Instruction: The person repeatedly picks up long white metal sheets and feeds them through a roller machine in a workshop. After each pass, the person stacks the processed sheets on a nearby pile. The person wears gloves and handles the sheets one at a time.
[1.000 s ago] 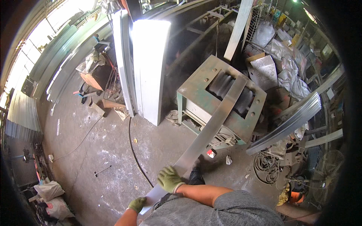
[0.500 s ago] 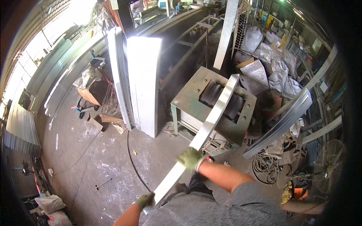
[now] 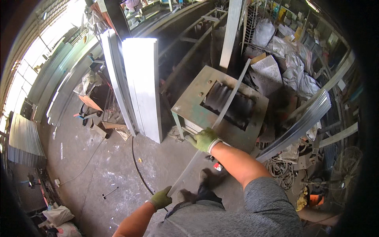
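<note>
A long, pale metal strip (image 3: 233, 94) runs slantwise in front of me, now with its narrow side toward me. My left hand (image 3: 160, 198), in a green glove, is closed around its near end. Farther along, my right hand (image 3: 205, 140), also gloved in green, grips the strip near its middle. The strip's far part crosses above a metal machine table (image 3: 193, 93) with dark ridged rollers (image 3: 225, 100) in its opening. Whether the strip touches the table I cannot tell.
Tall white metal panels (image 3: 142, 91) stand upright left of the machine. Shiny metal profiles (image 3: 304, 120) lean at the right, above coiled cable (image 3: 279, 173) and a fan (image 3: 345, 170). A black cable (image 3: 136, 166) crosses the floor. White sacks (image 3: 290, 59) pile up at the back right.
The strip has turned from its broad face to its narrow side. My right hand has moved up and farther away along with it; my left hand has shifted slightly right and up.
</note>
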Demonstrator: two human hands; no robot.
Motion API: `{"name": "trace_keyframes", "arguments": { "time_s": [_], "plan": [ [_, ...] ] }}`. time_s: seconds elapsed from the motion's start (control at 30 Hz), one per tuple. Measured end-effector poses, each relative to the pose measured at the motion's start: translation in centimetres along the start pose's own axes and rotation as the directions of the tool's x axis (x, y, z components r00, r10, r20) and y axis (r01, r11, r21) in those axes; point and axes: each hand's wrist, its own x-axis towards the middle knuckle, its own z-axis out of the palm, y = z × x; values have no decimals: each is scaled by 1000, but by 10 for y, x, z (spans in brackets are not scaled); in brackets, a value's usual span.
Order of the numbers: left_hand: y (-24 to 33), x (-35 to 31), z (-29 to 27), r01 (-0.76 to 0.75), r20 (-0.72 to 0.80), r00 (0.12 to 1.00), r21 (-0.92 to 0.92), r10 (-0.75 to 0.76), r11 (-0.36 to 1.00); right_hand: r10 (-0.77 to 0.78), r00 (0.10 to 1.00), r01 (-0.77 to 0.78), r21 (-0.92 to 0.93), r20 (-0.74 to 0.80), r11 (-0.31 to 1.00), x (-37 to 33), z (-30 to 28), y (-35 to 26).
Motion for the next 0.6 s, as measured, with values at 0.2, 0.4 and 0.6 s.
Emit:
{"name": "trace_keyframes", "arguments": {
  "time_s": [0.2, 0.4, 0.6],
  "plan": [
    [-63, -57, 47, 15, -41, 999, -95, -19, 995, -35, 996, 38, -38, 82, 999, -36, 34, -78],
    [-138, -94, 86, -40, -33, 999, -132, 36, 990, -86, 987, 87, -4, 133, 996, -79, 70, -143],
    [-210, -148, 129, -35, -6, 999, -351, 36, 936, -97, 943, 75, 80, 317, 994, -116, 108, -218]
  ]
}}
